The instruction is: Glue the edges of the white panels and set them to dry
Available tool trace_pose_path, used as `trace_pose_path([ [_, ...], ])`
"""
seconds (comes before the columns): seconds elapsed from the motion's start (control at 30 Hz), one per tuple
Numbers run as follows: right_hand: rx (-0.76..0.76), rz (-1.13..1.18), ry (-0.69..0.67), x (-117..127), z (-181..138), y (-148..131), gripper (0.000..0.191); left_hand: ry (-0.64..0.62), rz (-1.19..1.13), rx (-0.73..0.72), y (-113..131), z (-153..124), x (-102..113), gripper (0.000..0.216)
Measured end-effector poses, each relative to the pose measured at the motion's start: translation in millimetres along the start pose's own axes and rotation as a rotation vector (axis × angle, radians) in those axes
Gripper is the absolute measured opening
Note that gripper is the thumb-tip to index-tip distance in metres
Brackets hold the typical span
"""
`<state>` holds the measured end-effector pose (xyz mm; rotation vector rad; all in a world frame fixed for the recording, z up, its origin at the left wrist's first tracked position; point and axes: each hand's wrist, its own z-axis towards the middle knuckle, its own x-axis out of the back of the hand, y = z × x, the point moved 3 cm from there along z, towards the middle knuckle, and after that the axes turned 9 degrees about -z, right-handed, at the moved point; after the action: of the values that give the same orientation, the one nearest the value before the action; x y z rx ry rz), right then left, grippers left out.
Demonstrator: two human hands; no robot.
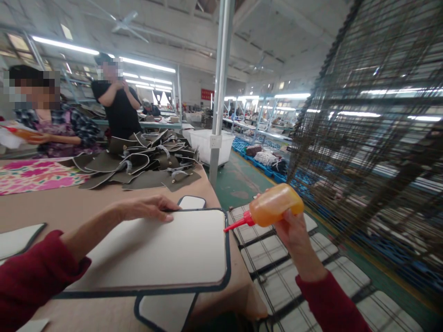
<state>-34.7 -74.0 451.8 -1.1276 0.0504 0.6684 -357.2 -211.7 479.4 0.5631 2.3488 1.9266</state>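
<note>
My right hand [292, 230] is wrapped round a squeeze bottle [277, 205] of orange-yellow liquid. The bottle lies tilted on its side, and its red nozzle tip meets the right edge of a white panel [173, 251] with rounded corners and a dark border. At the panel's far edge my left hand [152, 208] grips it, thumb on the white face and fingers partly hidden at the border. Beneath it, parts of a smaller white piece [168, 309] with the same dark edging stick out, with another [192, 202] past the far edge.
Brown paper covers the table [44, 207]. Dark grey pieces with straps [148, 159] are heaped at its far side, beside a floral cloth [38, 175]. A wire rack [266, 253] holding white panels stands right; more mesh racks [374, 115] rise behind. Two people [117, 108] are across the table.
</note>
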Motion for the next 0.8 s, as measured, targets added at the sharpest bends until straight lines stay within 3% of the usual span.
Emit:
trace_pose_path([
  [0.07,0.0,0.006,-0.008,0.4,-1.8,-0.7,0.054,-0.112,-0.022,0.056,2.0,-0.6,-5.5,0.03],
  [0.13,0.003,0.009,-0.01,0.6,-3.7,-1.7,0.055,-0.147,-0.057,0.074,4.1,-1.0,-6.8,0.032],
  [0.8,-0.038,-0.025,-0.02,-7.7,-21.3,-10.1,0.069,-0.11,-0.133,0.126,-22.9,-5.0,5.8,0.04],
])
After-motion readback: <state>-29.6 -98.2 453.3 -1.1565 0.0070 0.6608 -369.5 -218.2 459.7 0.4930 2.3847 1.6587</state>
